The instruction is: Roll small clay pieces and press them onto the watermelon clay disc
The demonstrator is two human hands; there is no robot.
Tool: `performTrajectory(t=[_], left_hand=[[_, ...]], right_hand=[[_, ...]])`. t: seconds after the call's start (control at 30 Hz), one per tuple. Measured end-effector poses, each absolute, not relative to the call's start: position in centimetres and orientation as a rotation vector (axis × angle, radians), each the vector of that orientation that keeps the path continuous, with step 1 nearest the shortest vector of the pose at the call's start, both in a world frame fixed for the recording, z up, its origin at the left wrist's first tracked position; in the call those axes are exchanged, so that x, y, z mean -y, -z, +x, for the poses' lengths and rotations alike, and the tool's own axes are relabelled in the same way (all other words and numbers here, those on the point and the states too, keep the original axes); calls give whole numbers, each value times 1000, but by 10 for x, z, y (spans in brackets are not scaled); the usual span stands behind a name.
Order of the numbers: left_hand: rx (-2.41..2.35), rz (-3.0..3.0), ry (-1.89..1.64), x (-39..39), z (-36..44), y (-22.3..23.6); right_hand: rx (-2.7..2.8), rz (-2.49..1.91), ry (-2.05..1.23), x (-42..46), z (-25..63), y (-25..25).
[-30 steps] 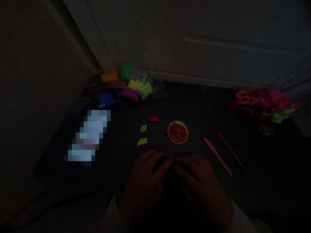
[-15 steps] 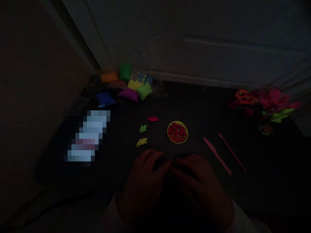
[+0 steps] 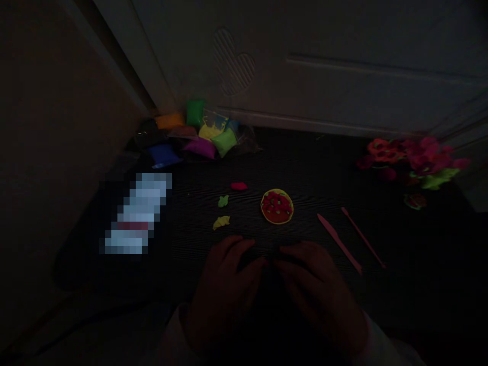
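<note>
In dim light, my left hand (image 3: 226, 287) and my right hand (image 3: 322, 287) rest close together at the table's near edge. The fingers of both are curled, with the tips almost meeting. A faint reddish spot shows at my left thumb tip; what either hand pinches is too dark to name. Just beyond them lies a small round clay tart (image 3: 277, 207) with a yellow rim, red pieces and green bits on top. To its left are a red clay lump (image 3: 239, 186), a green clay piece (image 3: 223, 201) and a yellow clay piece (image 3: 221, 222).
A pink plastic knife (image 3: 339, 244) and a thin pink tool (image 3: 363, 237) lie right of my hands. Several bags of coloured clay (image 3: 200, 147) are heaped at back left, near a pixelated bright screen (image 3: 139, 213). Colourful clay flowers (image 3: 415, 157) stand at back right.
My fingertips have moved slightly apart, and the reddish spot at my left thumb now shows. The whole view has shifted a little; the things on the table stay in place.
</note>
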State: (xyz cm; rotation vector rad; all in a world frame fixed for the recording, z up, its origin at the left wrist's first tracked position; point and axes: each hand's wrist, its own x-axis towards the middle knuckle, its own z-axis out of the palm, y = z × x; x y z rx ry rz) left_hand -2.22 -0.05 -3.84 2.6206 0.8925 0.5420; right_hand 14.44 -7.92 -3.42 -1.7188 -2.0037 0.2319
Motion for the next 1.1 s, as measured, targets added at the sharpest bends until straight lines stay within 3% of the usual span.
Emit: performTrajectory(t=[0.53, 1.1], left_hand=[[-880, 2581, -626, 2, -23, 34], [-844, 1817, -620, 15, -25, -5]], right_hand=[[1911, -1755, -252, 69, 128, 34], [1710, -1535, -215, 88, 124, 11]])
